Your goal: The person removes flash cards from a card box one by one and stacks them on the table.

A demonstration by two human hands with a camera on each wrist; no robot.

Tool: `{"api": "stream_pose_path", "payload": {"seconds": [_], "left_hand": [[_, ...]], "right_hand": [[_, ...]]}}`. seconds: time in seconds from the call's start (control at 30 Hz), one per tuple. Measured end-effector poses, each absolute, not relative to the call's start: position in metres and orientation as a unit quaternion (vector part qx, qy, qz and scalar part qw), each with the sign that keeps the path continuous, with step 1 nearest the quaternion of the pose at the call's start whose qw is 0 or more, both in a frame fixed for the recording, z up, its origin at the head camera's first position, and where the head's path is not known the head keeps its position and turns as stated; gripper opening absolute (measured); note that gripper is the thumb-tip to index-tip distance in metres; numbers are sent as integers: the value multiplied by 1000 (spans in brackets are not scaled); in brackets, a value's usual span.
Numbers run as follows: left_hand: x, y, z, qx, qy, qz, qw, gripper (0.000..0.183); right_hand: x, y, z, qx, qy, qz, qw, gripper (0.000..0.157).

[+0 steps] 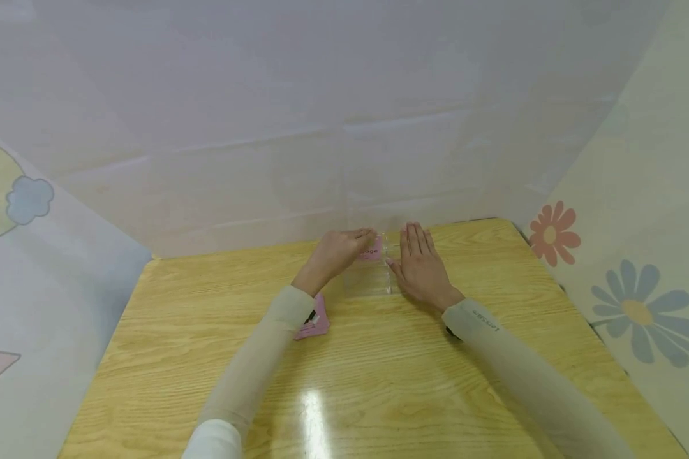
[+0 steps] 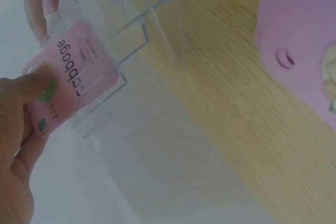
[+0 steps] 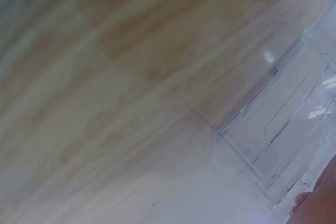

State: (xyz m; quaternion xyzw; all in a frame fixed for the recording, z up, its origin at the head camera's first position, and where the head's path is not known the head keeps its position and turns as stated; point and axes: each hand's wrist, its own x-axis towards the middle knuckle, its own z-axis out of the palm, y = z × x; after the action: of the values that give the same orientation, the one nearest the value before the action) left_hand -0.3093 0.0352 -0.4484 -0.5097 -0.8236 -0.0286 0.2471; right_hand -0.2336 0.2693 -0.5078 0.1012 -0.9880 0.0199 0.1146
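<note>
My left hand (image 1: 337, 252) pinches a pink card (image 2: 79, 72) printed "cabbage" between thumb and fingers. The card is tilted at the top tier of a clear plastic stepped holder (image 1: 373, 280), its edge overlapping a clear slot. To the right of the holder, my right hand (image 1: 422, 268) has its fingers straight, with the thumb reaching to the holder's side. In the left wrist view, fingertips (image 2: 44, 3) touch the holder beyond the card. The right wrist view shows the holder's clear tiers (image 3: 283, 135) and a bit of a hand at the lower right.
A stack of pink cards (image 1: 317, 322) lies on the wooden table (image 1: 356, 382) beside the left forearm; a pink card (image 2: 294, 30) also shows large in the left wrist view. A pale fabric wall (image 1: 333, 159) rises behind the table, with printed side walls.
</note>
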Motion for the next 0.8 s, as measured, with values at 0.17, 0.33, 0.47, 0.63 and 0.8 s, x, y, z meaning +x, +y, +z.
{"api": "stream_pose_path", "payload": {"seconds": [0.17, 0.33, 0.47, 0.63, 0.8], "left_hand": [[-309, 38, -442, -492, -841, -38, 221, 33], [-310, 40, -435, -478, -861, -81, 153, 33], [-313, 42, -429, -470, -869, -113, 100, 30], [-319, 44, -421, -462, -873, -143, 51, 27], [-325, 45, -415, -454, -875, -170, -11, 24]], "right_hand": [[-234, 269, -507, 100, -989, 22, 110, 81], [-233, 268, -506, 102, -988, 20, 110, 82], [-233, 268, -507, 103, -988, 15, 115, 82], [-233, 268, -508, 104, -987, 14, 119, 82], [-233, 267, -511, 102, -987, 13, 119, 81]]}}
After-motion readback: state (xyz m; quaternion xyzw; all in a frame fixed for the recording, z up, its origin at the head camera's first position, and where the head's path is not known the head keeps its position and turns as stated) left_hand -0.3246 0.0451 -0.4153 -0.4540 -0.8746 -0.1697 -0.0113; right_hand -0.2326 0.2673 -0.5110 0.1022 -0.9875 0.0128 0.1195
